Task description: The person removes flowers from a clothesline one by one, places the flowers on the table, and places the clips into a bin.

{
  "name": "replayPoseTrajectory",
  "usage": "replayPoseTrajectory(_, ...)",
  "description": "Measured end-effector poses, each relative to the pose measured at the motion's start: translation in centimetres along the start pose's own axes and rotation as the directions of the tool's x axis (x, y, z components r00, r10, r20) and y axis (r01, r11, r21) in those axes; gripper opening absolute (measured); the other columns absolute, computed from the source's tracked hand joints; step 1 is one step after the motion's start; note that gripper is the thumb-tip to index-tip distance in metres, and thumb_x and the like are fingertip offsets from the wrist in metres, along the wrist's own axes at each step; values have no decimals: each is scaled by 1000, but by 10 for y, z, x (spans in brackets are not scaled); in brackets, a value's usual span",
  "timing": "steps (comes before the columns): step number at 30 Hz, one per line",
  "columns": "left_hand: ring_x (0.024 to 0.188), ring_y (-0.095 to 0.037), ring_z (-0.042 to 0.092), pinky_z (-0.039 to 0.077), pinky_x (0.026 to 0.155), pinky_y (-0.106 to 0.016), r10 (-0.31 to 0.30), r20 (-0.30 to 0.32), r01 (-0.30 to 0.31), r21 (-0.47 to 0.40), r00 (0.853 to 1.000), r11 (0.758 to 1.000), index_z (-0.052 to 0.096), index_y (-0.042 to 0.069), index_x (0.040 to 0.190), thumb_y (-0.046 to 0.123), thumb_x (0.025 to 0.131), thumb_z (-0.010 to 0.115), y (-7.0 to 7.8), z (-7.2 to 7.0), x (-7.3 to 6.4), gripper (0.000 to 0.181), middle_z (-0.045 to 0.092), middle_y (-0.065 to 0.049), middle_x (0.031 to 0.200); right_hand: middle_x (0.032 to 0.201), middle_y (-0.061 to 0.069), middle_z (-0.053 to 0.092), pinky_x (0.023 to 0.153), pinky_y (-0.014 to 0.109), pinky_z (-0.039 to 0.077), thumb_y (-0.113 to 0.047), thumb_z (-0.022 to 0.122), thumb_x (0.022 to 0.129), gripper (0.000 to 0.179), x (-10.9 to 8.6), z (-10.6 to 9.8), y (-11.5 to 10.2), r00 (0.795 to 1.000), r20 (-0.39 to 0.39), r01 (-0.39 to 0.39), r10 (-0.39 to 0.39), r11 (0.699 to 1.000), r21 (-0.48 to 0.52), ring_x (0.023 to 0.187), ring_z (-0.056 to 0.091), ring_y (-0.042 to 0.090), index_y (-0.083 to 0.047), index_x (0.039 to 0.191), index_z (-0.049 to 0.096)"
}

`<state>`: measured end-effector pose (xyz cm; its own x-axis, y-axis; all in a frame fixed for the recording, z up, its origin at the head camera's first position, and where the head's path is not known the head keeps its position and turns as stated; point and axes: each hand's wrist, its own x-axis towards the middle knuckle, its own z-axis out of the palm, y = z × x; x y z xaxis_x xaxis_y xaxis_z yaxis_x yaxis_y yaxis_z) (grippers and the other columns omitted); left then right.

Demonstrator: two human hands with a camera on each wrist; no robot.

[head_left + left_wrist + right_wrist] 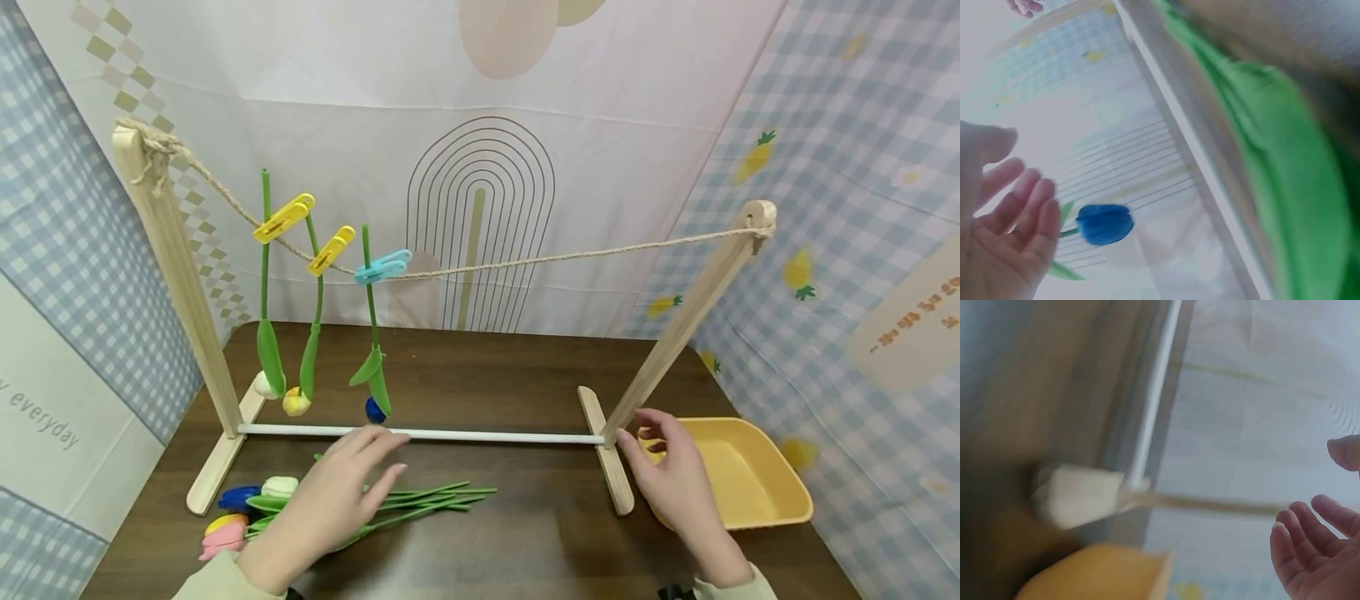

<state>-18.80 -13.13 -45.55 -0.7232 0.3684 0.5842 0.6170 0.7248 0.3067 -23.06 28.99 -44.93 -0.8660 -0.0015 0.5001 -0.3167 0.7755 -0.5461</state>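
My left hand hovers above the artificial tulips lying on the table, its fingers loosely bent around nothing. Beneath it are a blue tulip, a white tulip and a pink tulip, with green stems pointing right. Beside the right post and over the near side of a yellow basin, my right hand holds nothing, fingers apart. Upside down from a rope hang three tulips, clipped by two yellow clothespins and a light blue clothespin. The hanging blue tulip appears beyond my left fingers.
A wooden frame with a left post and a right post carries the rope. Low between its feet runs a white rod. The brown table meets patterned cloth at the back and sides.
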Motion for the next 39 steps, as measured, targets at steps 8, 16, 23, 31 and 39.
replayPoseTrajectory(8,105,-20,56,46,87,-33,-2,-277,-33,-122,961,992,60,8,129,20,90,67,4,-23,28,41,59,-6,116,105,-2,61,71,23,45,-20,77,84,41,23,12,-58,974,14,225,-226,971,79,87,56,13,-9,120,60)
replayPoseTrajectory(16,113,-29,52,41,97,-27,-20,-448,-80,-205,894,975,48,-2,136,30,95,62,6,-36,54,54,51,-18,126,110,-2,60,83,27,45,-23,76,83,43,54,17,-123,884,4,459,-468,869,183,98,55,15,-8,121,60)
replayPoseTrajectory(23,119,-29,47,39,99,-33,-81,-484,-44,-242,871,969,41,-4,139,1,81,72,7,-45,70,66,47,-21,128,105,6,62,86,31,46,-32,69,89,42,80,22,-178,723,-154,690,-674,690,218,97,58,22,-1,116,61)
replayPoseTrajectory(31,121,-28,49,41,101,-31,-162,-427,40,-280,889,959,37,-3,141,4,88,68,8,-50,84,61,46,-21,129,104,13,64,91,34,45,-28,68,89,38,100,19,-226,586,-286,810,-758,561,171,98,59,27,3,111,63)
replayPoseTrajectory(39,113,-25,52,44,96,-34,-232,-389,109,-313,891,943,40,1,140,6,94,60,10,-52,92,51,50,-15,123,106,10,63,88,34,44,-25,69,87,37,119,21,-258,536,-240,838,-810,545,33,97,57,26,0,114,62)
